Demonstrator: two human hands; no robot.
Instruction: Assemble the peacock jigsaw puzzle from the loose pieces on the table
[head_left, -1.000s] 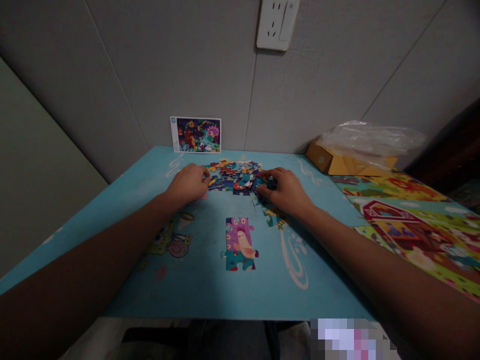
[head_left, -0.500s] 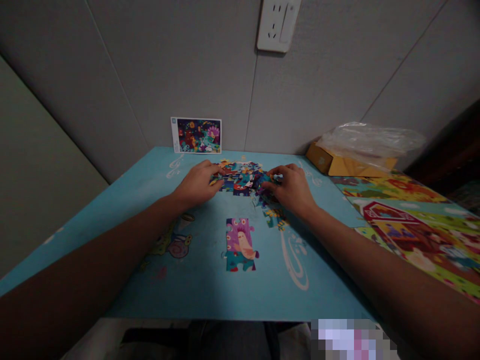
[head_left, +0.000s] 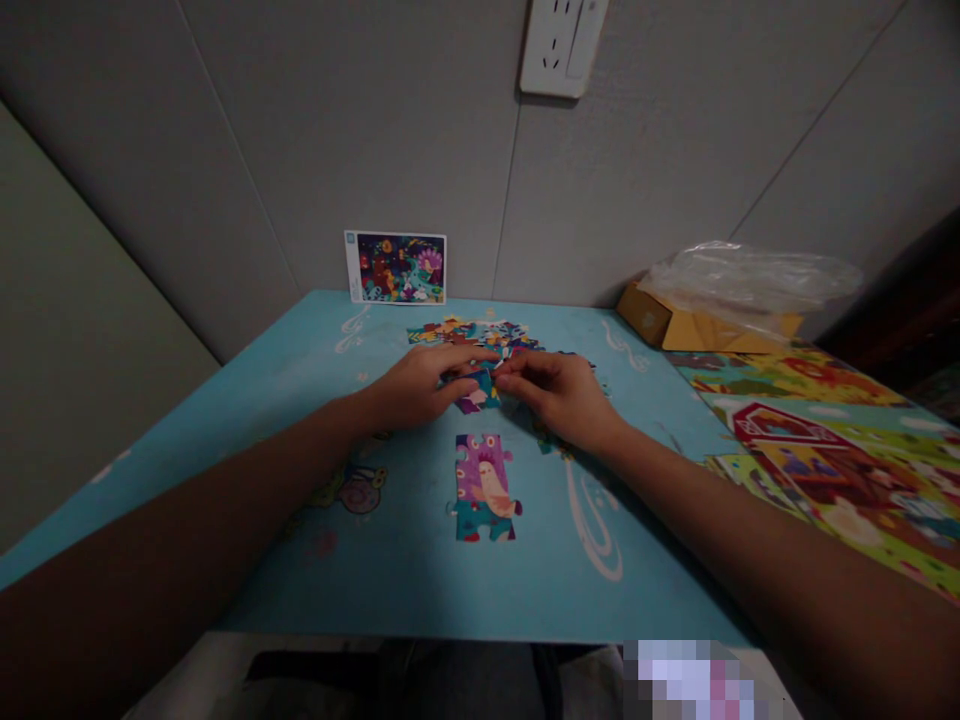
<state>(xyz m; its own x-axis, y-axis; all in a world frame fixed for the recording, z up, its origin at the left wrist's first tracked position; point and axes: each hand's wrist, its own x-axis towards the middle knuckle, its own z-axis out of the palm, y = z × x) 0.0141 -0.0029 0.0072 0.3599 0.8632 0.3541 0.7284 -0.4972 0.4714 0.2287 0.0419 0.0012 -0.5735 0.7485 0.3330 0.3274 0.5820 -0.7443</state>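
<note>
Over the near side of a heap of loose puzzle pieces (head_left: 450, 328), my two hands have come close together. My left hand (head_left: 420, 385) has its thumb and fingers closed on a dark blue and teal puzzle piece (head_left: 489, 392). Thumb and forefinger of my right hand (head_left: 562, 395) pinch a small puzzle piece beside the left fingertips; the fingers cover most of it. Nearer to me lies a small joined section (head_left: 484, 490) with a pink bird on purple and teal.
A picture card (head_left: 401, 268) leans against the wall at the back. Back right, clear plastic wrap (head_left: 750, 280) lies over a yellow-brown box (head_left: 645, 315). A colourful farm-scene puzzle (head_left: 847, 470) covers the right side of the blue table (head_left: 300, 590).
My hands have moved inward from either side of the heap until their fingertips nearly meet. A blue and teal puzzle piece now shows at the left fingers. The bird section stays put.
</note>
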